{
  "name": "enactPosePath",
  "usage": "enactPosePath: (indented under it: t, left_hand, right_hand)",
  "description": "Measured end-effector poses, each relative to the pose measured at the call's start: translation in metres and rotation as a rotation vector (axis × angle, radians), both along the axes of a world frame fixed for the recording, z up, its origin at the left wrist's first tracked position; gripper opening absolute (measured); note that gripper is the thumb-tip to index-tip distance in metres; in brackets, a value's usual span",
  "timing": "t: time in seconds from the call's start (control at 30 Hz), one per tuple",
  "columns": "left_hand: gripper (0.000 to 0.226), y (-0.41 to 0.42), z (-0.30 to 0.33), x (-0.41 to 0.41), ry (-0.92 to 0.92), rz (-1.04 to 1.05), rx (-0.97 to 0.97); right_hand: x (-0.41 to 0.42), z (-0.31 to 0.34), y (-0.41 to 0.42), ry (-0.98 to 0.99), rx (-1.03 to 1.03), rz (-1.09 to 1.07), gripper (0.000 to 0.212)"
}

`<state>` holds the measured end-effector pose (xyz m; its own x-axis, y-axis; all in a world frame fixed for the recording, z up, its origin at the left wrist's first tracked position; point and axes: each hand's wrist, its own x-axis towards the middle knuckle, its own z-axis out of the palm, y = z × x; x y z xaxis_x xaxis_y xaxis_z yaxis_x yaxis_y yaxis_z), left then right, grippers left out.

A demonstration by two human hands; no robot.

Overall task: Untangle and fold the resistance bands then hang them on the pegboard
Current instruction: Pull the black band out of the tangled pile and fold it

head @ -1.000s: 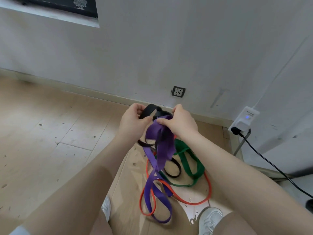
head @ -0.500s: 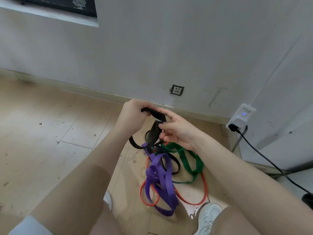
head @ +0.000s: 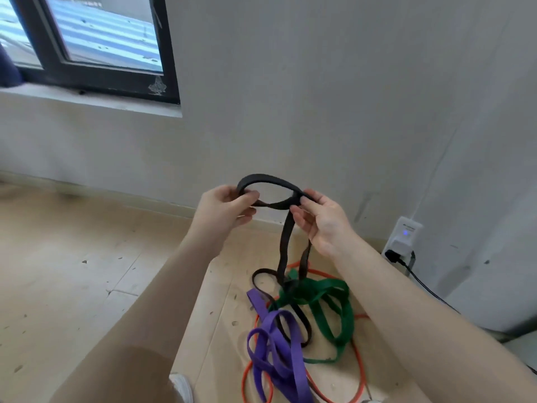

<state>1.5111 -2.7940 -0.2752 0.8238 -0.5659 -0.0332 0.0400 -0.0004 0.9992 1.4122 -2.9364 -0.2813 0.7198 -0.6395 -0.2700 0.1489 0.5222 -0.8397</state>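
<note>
your left hand [head: 225,206] and right hand [head: 325,221] each pinch the black resistance band [head: 283,242], its top loop lying crosswise between them; its long strands hang straight down into the purple band [head: 276,350], green band [head: 328,303] and orange band [head: 359,370] on the floor [head: 72,280].

1. The held band [head: 268,181] arches between the left hand [head: 225,206] and the right hand [head: 325,221], above the floor [head: 72,271].
2. Its strands hang down into a pile of bands [head: 302,324] on the floor below the hands.
3. A window [head: 96,45] sits upper left; a wall plug [head: 405,237] is right of the pile.
</note>
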Motion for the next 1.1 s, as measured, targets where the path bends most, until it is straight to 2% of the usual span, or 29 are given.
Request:
enactPosePath:
  t: [0.07, 0.13, 0.2, 0.27, 0.33, 0.4, 0.5, 0.6, 0.7, 0.8, 0.9, 1.0, 1.07, 1.1]
  left_hand:
    - [0.006, -0.008, 0.033, 0.001, -0.083, 0.034, -0.103]
    - [0.008, -0.018, 0.067, 0.002, -0.184, -0.003, -0.116]
    - [0.01, -0.026, 0.099, 0.0, -0.294, -0.065, -0.1]
    - [0.013, -0.033, 0.126, -0.003, -0.371, -0.089, -0.125]
    - [0.014, -0.037, 0.15, -0.004, -0.413, -0.075, -0.171]
    - [0.012, -0.038, 0.178, -0.008, -0.428, -0.063, -0.244]
    - [0.022, -0.034, 0.217, -0.019, -0.523, -0.099, -0.294]
    - [0.024, -0.026, 0.244, -0.035, -0.565, -0.12, -0.361]
    - [0.014, -0.017, 0.263, -0.044, -0.614, -0.097, -0.42]
    - [0.005, -0.01, 0.265, -0.051, -0.712, -0.092, -0.4]
    - [0.003, -0.008, 0.255, -0.058, -0.729, -0.118, -0.397]
    - [0.01, -0.011, 0.245, -0.061, -0.729, -0.059, -0.384]
    - [0.014, -0.013, 0.239, -0.059, -0.667, 0.017, -0.4]
    - [0.015, -0.014, 0.237, -0.059, -0.596, 0.041, -0.433]
  right_hand:
    - [-0.004, 0.01, 0.001, 0.04, -0.044, 0.07, 0.021]
    - [-0.007, 0.024, 0.003, 0.137, -0.18, 0.207, 0.028]
    - [-0.011, 0.044, 0.004, 0.329, -0.519, 0.289, 0.03]
    - [-0.01, 0.065, -0.002, 0.429, -0.903, 0.186, 0.033]
    - [-0.008, 0.092, -0.008, 0.284, -1.064, 0.015, 0.027]
    - [-0.01, 0.124, -0.008, 0.018, -1.019, -0.016, 0.02]
    - [-0.01, 0.171, 0.0, -0.245, -1.036, 0.065, 0.021]
    - [-0.013, 0.21, 0.015, -0.398, -1.023, 0.026, 0.02]
    - [-0.023, 0.236, 0.028, -0.493, -0.968, -0.024, 0.025]
    - [-0.033, 0.242, 0.038, -0.482, -1.038, -0.067, 0.032]
    - [-0.037, 0.232, 0.045, -0.401, -1.177, -0.119, 0.028]
    - [-0.039, 0.222, 0.046, -0.388, -1.111, -0.088, 0.028]
    - [-0.041, 0.213, 0.045, -0.373, -1.112, -0.037, 0.041]
    - [-0.042, 0.207, 0.045, -0.316, -1.205, -0.029, 0.056]
